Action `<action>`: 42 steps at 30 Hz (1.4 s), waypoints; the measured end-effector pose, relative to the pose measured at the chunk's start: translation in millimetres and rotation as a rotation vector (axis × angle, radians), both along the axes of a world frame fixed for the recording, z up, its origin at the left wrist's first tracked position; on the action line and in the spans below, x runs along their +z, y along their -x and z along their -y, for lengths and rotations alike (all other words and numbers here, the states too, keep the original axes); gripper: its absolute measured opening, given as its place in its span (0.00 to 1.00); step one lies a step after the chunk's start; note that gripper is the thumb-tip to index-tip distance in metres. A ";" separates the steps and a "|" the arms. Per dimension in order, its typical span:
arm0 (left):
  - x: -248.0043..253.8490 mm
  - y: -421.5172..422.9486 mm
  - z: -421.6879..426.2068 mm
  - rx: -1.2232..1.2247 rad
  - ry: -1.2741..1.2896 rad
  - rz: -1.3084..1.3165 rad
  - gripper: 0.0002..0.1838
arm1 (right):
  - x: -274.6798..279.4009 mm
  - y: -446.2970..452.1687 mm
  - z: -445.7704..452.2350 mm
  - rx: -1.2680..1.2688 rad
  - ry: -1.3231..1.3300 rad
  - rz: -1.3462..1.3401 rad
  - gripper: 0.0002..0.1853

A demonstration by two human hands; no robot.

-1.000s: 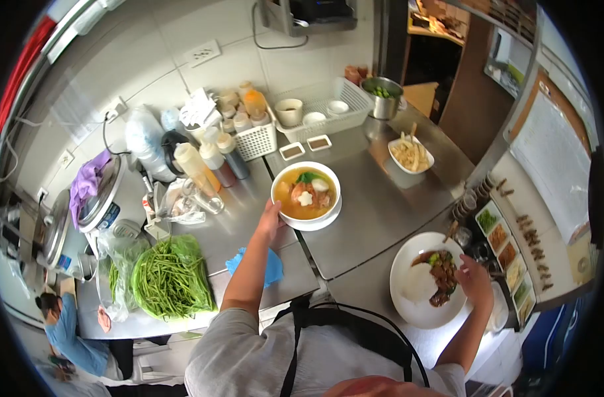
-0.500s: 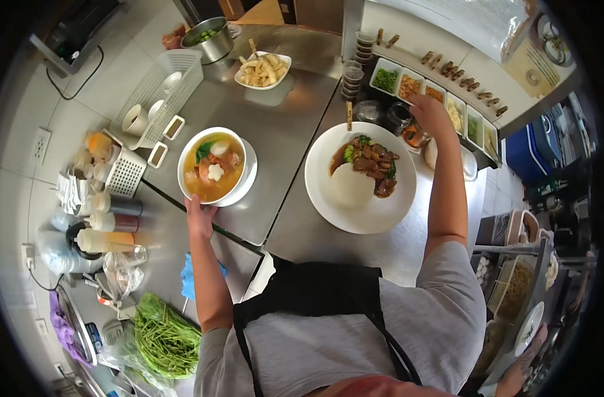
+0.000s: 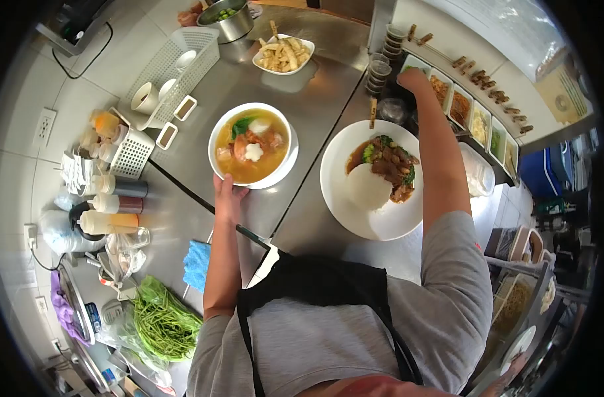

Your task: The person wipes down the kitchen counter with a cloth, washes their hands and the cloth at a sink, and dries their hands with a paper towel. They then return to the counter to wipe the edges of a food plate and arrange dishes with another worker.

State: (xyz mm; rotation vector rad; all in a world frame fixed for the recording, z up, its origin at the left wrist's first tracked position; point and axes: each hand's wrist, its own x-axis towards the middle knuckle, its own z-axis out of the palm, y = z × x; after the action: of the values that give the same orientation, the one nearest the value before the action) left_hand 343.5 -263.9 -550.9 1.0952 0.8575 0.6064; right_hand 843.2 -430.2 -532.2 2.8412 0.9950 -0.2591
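My left hand (image 3: 229, 190) is at the near edge of a white bowl of soup (image 3: 249, 147), its fingers against the rim and the saucer (image 3: 285, 169) under it. The soup holds a green leaf, an egg piece and a white flower-shaped slice. Over the first tub of the garnish row (image 3: 438, 87), which holds chopped greens, is my right hand (image 3: 414, 81); its fingertips are hidden and it looks closed. Below it lies a large white plate (image 3: 338, 198) with rice, brown meat and broccoli, a clothespin (image 3: 372, 112) on its rim.
A bowl of fries (image 3: 285, 54) stands at the back beside a metal pot (image 3: 228, 26). Baskets (image 3: 133, 155), squeeze bottles (image 3: 117, 204), a blue cloth (image 3: 196, 264) and bagged green beans (image 3: 161, 321) are on the left. Stacked sauce cups (image 3: 378, 74) stand near the tubs.
The view has turned toward the right. My right hand has moved from beside the meat plate up to the garnish tubs. My left hand has stayed at the soup bowl.
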 end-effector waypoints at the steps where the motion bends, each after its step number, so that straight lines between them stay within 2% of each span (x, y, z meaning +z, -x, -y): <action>1: 1.4 -2.6 2.2 -0.002 0.006 -0.008 0.23 | -4.0 -8.4 -0.1 0.137 0.068 0.085 0.15; 3: 3.9 -6.5 5.8 -0.011 0.012 -0.005 0.23 | -9.0 -15.3 -0.6 0.403 0.204 0.254 0.13; 6: 2.7 -11.4 9.1 -0.030 0.016 0.001 0.23 | 45.1 27.1 -2.6 0.119 0.141 -0.029 0.12; 9: 2.1 -17.7 13.4 -0.036 0.015 0.002 0.24 | 71.8 50.9 1.5 -0.214 -0.001 -0.248 0.11; 12: -0.3 -25.6 14.7 -0.060 0.013 -0.007 0.24 | 10.3 0.5 17.8 -0.167 -0.231 0.182 0.11; 16: -2.9 -27.6 13.6 -0.078 -0.003 0.000 0.24 | 74.0 45.0 24.7 -0.386 -0.157 0.036 0.14; 19: -6.9 -29.0 11.8 -0.072 -0.021 -0.006 0.20 | 63.4 44.5 33.4 -0.239 -0.107 0.140 0.14; 25: -7.0 -28.2 12.7 -0.072 -0.055 0.001 0.22 | 39.5 29.1 46.6 -0.135 -0.110 0.064 0.12; 27: -7.7 -28.5 13.8 -0.058 -0.061 0.000 0.22 | 13.0 3.5 56.8 -0.012 -0.076 0.083 0.11; 31: -14.0 -27.7 12.9 -0.065 -0.083 0.011 0.24 | 35.2 14.3 79.7 0.252 0.050 0.245 0.09; 35: -12.2 -26.9 13.9 -0.073 -0.117 -0.020 0.24 | 21.0 -12.4 102.3 -0.014 -0.247 0.052 0.10; 38: -9.2 -28.4 15.9 -0.074 -0.179 -0.042 0.23 | 49.2 18.5 109.3 -0.234 -0.616 -0.077 0.11; 41: -18.3 -27.5 12.9 -0.047 -0.225 -0.049 0.24 | 65.5 42.0 101.6 -0.190 -0.846 -0.095 0.10; 42: -21.0 -30.5 12.9 -0.029 -0.226 -0.042 0.24 | 76.7 60.1 93.5 -0.153 -0.889 -0.194 0.11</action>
State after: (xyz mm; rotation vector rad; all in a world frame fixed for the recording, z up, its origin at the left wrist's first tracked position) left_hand 374.0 -276.8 -572.0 1.3268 0.8219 0.6690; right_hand 783.2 -523.6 -455.6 3.7629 1.1400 -0.1189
